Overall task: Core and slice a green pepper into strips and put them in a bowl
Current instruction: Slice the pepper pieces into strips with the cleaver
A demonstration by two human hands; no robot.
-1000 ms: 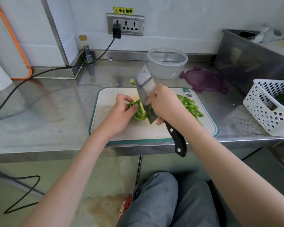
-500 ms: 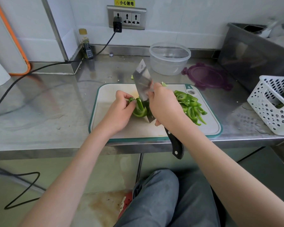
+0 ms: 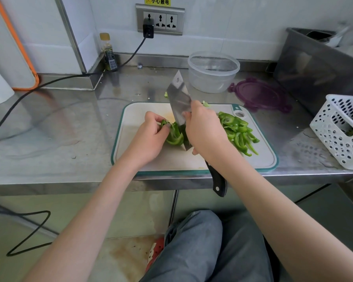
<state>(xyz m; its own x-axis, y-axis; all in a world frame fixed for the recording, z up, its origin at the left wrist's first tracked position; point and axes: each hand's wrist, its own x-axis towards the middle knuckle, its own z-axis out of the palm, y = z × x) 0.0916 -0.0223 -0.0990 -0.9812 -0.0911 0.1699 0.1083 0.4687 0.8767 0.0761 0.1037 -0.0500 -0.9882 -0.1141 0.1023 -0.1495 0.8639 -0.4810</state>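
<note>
A piece of green pepper (image 3: pixel 174 135) lies on the white cutting board (image 3: pixel 135 119) with a teal rim. My left hand (image 3: pixel 151 137) pinches its left end with curled fingers. My right hand (image 3: pixel 204 131) grips a steel cleaver (image 3: pixel 178 98) by the top of its black handle. The blade stands on edge against the pepper's right side, with its heel on the board. A pile of cut green strips (image 3: pixel 237 133) sits on the right part of the board. The clear plastic bowl (image 3: pixel 213 71) stands behind the board.
A purple lid (image 3: pixel 259 94) lies right of the bowl. A white perforated basket (image 3: pixel 340 129) with green inside stands at the right edge, below a steel bin (image 3: pixel 314 68). A small bottle (image 3: pixel 109 52) and a black cable (image 3: pixel 49 82) sit at the back left.
The cleaver has come down from a raised tilt onto the pepper piece. My left hand still holds the pepper, and the view has drifted slightly.
</note>
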